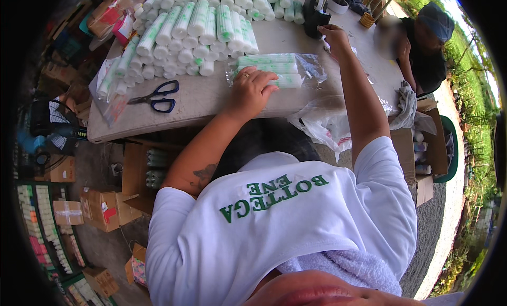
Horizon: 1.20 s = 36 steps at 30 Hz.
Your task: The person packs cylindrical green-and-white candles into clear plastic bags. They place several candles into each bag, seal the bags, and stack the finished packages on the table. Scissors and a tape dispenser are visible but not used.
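A clear plastic bag point(311, 63) lies on the table near its front edge, with several white rolls point(274, 68) printed in green inside it. My left hand point(252, 90) is curled over the left part of this pack and holds it against the tabletop. Farther back on the right, my right hand point(335, 36) is pinched closed at the front of a black tape dispenser point(316, 15); whatever is between its fingertips is too small to make out. Scissors with dark blue handles point(162, 97) lie to the left of the pack.
A large stack of similar white rolls point(195, 31) covers the table's back left. Loose plastic film point(325, 121) hangs over the front edge. Another person point(430, 47) sits at the right end. Cardboard boxes point(100, 208) stand on the floor at the left, and an open box point(425, 142) at the right.
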Motion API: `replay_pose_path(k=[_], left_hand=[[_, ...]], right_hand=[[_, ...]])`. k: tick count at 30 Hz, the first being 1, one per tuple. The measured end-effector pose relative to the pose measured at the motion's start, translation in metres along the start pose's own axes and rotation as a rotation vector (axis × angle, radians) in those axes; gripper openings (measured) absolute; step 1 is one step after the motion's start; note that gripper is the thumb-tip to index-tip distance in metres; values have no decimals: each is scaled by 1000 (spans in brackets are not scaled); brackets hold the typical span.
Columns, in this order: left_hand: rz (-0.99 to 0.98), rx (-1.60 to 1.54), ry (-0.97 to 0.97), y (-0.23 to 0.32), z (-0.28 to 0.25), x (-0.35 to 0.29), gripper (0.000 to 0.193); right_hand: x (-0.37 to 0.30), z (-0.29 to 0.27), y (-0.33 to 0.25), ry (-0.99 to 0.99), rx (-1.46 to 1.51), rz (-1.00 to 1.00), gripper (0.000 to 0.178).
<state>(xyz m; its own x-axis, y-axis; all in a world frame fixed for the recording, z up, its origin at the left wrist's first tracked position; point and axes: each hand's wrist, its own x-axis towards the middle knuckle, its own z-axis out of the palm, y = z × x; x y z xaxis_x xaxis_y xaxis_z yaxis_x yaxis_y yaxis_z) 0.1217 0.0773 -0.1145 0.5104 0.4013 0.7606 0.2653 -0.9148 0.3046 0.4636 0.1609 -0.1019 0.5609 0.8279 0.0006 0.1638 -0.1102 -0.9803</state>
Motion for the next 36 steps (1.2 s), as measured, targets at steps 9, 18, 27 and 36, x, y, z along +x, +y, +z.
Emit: replay_pose_path(k=[9, 18, 27, 36], left_hand=[[-14, 56, 22, -1, -1, -5, 29], [-111, 285, 24, -3, -59, -44, 40], [-263, 66, 40, -7, -66, -55, 35], [-124, -60, -62, 16, -67, -76, 28]], right_hand=[[-155, 27, -63, -129, -346, -887, 34], [-236, 45, -10, -401, -581, -1009, 65], [-229, 68, -29, -544, -535, -1077, 64], [-243, 48, -14, -484, -571, -1066, 62]])
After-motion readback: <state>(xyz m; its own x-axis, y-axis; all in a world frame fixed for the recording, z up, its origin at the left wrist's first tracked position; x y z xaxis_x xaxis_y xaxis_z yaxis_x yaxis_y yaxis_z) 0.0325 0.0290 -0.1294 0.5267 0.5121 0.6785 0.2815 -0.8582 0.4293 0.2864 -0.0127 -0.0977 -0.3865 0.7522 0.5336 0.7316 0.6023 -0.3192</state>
